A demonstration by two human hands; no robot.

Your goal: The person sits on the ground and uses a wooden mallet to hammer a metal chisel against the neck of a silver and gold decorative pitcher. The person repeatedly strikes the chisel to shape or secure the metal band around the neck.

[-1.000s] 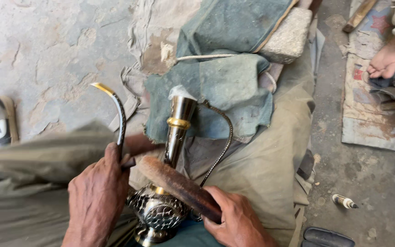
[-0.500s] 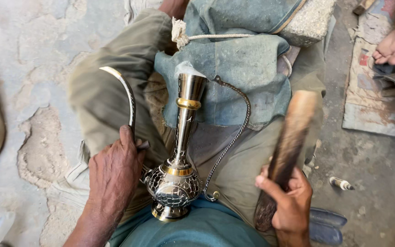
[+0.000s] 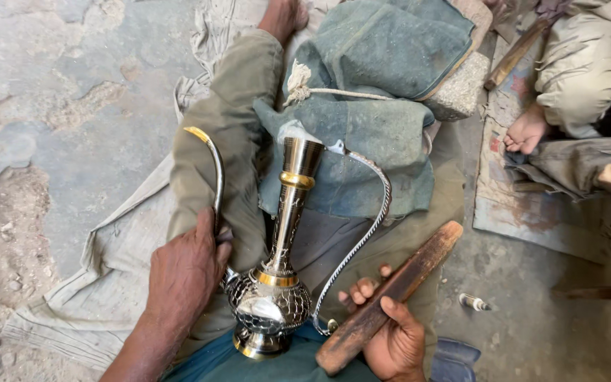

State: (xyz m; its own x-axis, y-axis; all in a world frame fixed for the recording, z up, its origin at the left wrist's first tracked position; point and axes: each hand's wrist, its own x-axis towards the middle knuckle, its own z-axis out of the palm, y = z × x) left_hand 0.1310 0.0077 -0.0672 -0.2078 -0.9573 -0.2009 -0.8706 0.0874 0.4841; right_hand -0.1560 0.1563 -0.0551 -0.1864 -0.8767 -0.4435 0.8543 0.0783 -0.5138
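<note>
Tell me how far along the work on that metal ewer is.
Looks done: the brass ewer is shaped, with patterned belly, tall neck, thin handle and curved spout in place. In hand: it lies on the person's lap, the left hand gripping the spout's base, the right hand holding a wooden bat off to the side, not touching it. What is left cannot be told from this view.

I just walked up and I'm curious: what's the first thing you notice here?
The shiny metal jug with a tall neck, lying in the seated person's lap at the middle. The left hand grips its long curved spout, and the right hand holds a worn wooden bat beside it.
</note>
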